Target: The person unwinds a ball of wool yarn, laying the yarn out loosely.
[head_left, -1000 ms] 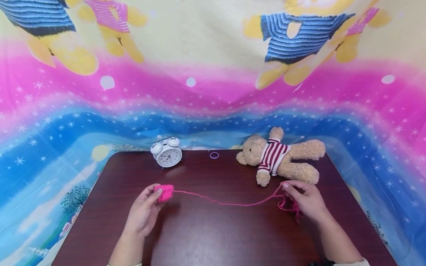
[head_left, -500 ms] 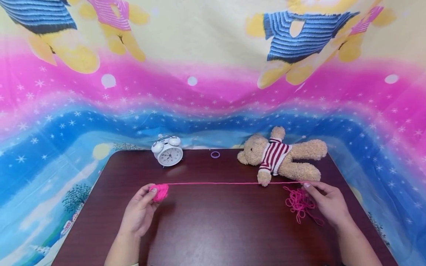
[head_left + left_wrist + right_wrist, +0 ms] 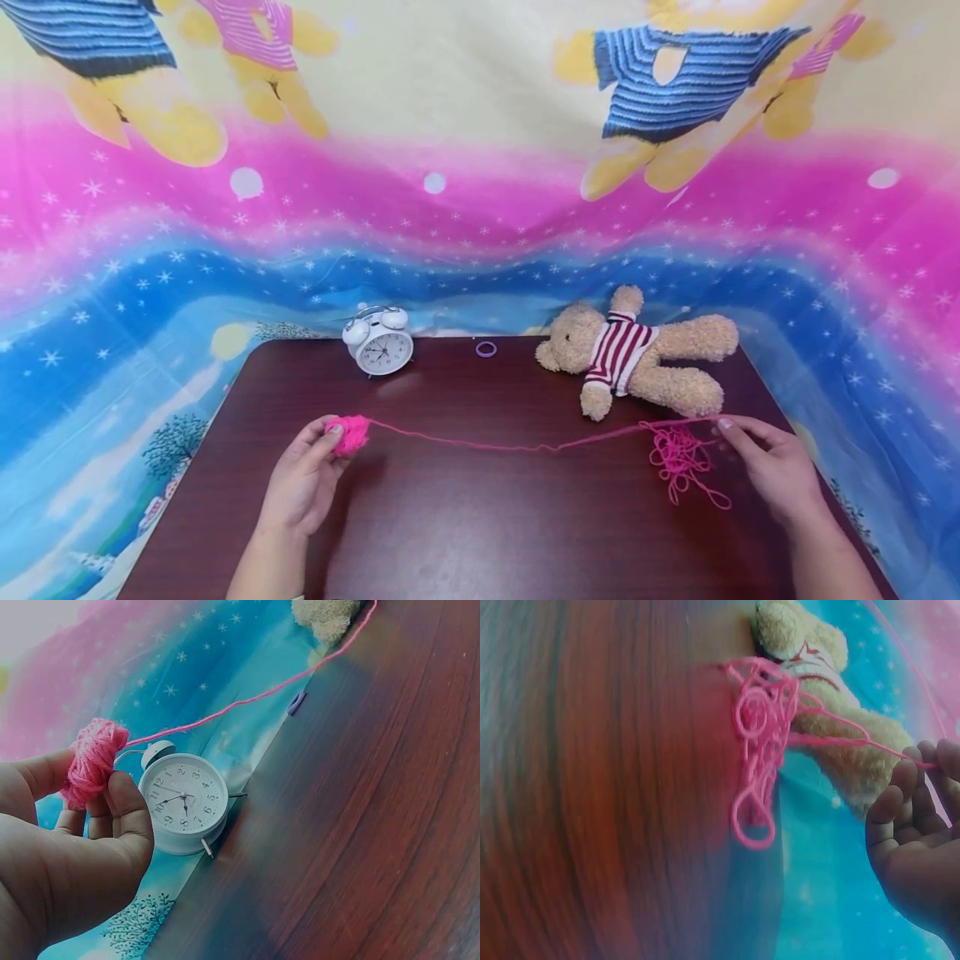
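Between thumb and fingers, my left hand (image 3: pixel 302 483) holds a small wound ball of pink yarn (image 3: pixel 348 436), also plain in the left wrist view. From the ball a slack strand (image 3: pixel 480 447) sags across to my right hand (image 3: pixel 776 471), which pinches the yarn between thumb and fingertips. Just left of the right hand lies a loose tangle of pink yarn (image 3: pixel 678 458) with several loops. In the right wrist view, strands run from the tangle (image 3: pixel 761 724) to the pinching fingertips (image 3: pixel 930 754).
A white twin-bell alarm clock (image 3: pixel 384 343) stands at the back left of the dark wooden table (image 3: pixel 465 533). A purple ring (image 3: pixel 486 349) lies at the back edge. A teddy bear (image 3: pixel 622 354) in a striped shirt lies back right. A printed curtain (image 3: pixel 480 217) hangs behind.
My right hand has moved right, with the yarn tangle now lying left of it. The strand went taut half a second ago and sags again. My left hand has shifted slightly left.
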A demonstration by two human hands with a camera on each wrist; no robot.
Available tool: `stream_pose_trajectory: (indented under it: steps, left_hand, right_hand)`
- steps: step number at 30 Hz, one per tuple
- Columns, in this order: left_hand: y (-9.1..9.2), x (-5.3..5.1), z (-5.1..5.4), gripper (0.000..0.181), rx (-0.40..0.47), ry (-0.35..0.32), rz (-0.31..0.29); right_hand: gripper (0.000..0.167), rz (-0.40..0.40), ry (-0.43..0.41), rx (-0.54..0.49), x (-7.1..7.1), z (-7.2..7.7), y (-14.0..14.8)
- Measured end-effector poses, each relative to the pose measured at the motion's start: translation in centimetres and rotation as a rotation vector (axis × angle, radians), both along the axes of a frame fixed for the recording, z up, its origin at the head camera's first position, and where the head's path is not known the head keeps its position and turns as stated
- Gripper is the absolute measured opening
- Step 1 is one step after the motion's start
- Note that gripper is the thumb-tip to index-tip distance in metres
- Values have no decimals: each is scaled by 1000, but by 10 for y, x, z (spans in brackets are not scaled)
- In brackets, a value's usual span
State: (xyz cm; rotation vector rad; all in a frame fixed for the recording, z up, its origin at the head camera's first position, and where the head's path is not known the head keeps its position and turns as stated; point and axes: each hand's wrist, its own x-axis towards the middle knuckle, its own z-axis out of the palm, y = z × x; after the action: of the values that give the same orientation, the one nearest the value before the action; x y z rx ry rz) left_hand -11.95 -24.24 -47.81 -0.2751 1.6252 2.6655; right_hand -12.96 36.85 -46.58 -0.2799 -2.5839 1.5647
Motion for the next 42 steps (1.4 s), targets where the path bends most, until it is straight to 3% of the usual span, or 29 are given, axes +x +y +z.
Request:
stream_pose_trajectory:
  steps: [12,22,27,33,42]
  left_hand:
    - [-3,0,0,11,-8,-8,1]
    - [0,0,-1,15,-18,-16,5]
    - [1,0,-1,15,-26,-24,0]
    - [2,-2,-1,15,-43,-42,-4]
    - [3,0,-1,17,-17,-22,-4]
  right_hand:
    - [57,-11,-91,138,5,-14,16]
    - [60,106,-235,322,1,-20,21]
    - [55,171,-240,375,-1,-20,16]
    - [47,200,-203,372,-1,-20,10]
    - [40,223,-165,250,-2,-22,1]
